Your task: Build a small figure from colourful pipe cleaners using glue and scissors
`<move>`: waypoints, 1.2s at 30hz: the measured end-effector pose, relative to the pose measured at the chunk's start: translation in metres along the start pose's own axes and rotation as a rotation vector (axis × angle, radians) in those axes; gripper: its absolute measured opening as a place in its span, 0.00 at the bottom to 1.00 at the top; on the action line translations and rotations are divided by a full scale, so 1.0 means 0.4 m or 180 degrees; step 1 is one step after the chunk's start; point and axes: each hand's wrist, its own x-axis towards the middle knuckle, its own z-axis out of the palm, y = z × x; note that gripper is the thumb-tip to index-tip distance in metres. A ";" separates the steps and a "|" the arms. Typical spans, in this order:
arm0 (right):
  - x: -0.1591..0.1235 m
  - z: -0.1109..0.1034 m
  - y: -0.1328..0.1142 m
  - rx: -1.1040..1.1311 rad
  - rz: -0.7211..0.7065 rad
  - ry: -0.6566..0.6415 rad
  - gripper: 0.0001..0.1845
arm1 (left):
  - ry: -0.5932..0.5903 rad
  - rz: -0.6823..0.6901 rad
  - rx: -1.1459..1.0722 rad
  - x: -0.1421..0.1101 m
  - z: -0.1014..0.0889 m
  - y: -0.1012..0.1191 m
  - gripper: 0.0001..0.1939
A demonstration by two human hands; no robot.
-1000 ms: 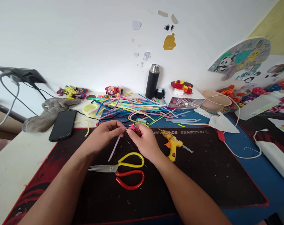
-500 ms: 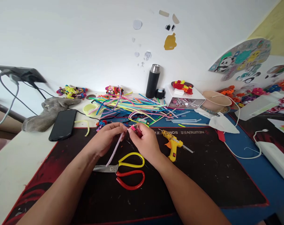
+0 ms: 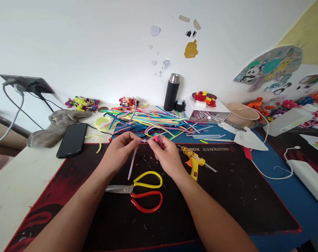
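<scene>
My left hand (image 3: 122,150) pinches the top end of a pale pink pipe cleaner (image 3: 132,162) that hangs down over the black and red mat (image 3: 227,196). My right hand (image 3: 165,154) is closed on a small pink and red piece (image 3: 158,139), held against the pipe cleaner's upper end. Both hands hover above the mat, fingertips almost touching. Scissors (image 3: 140,190) with one yellow and one red handle lie flat just below the hands. A yellow glue gun (image 3: 192,159) lies to the right of my right hand.
A heap of coloured pipe cleaners (image 3: 148,120) lies behind the hands. A black phone (image 3: 72,140) and grey cloth (image 3: 54,126) sit at left, a black flask (image 3: 171,91) at the back. A white box (image 3: 207,112), bowl (image 3: 241,113), white charger and cable (image 3: 306,176) are at right.
The hands have stayed together and shifted slightly. The hanging pipe cleaner swung a little, its lower end now ending higher above the scissors.
</scene>
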 end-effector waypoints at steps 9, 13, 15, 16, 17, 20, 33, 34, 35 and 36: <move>-0.002 0.002 -0.013 -0.0062 -0.0061 0.0013 0.14 | -0.0170 -0.0054 0.0158 -0.007 -0.001 -0.011 0.18; -0.003 0.004 -0.013 -0.0112 -0.0150 0.0008 0.13 | -0.0190 -0.0109 0.0083 -0.010 0.001 -0.011 0.18; -0.003 0.005 -0.009 -0.0139 -0.0161 0.0025 0.12 | -0.0179 -0.0157 0.0061 -0.012 0.003 -0.009 0.18; -0.004 0.006 -0.008 -0.0173 -0.0168 0.0045 0.12 | -0.0180 -0.0191 0.0048 -0.012 0.003 -0.008 0.18; -0.004 0.007 -0.006 -0.0222 -0.0184 0.0071 0.11 | -0.0189 -0.0237 0.0023 -0.011 0.003 -0.007 0.18; -0.007 0.010 -0.006 -0.0438 -0.0278 0.0154 0.10 | -0.0257 -0.0433 -0.0173 -0.009 0.004 -0.008 0.17; -0.010 0.011 -0.019 -0.0632 -0.0328 0.0194 0.13 | -0.0409 -0.0943 -0.1261 -0.003 0.019 -0.024 0.17; -0.009 0.010 -0.019 -0.0555 -0.0297 0.0175 0.12 | -0.0416 -0.0879 -0.1181 -0.002 0.017 -0.024 0.18; -0.008 0.009 -0.019 -0.0485 -0.0273 0.0171 0.12 | -0.0443 -0.0811 -0.1102 -0.001 0.014 -0.024 0.20; -0.008 0.007 -0.019 -0.0430 -0.0253 0.0178 0.12 | -0.0484 -0.0737 -0.1028 0.000 0.010 -0.023 0.21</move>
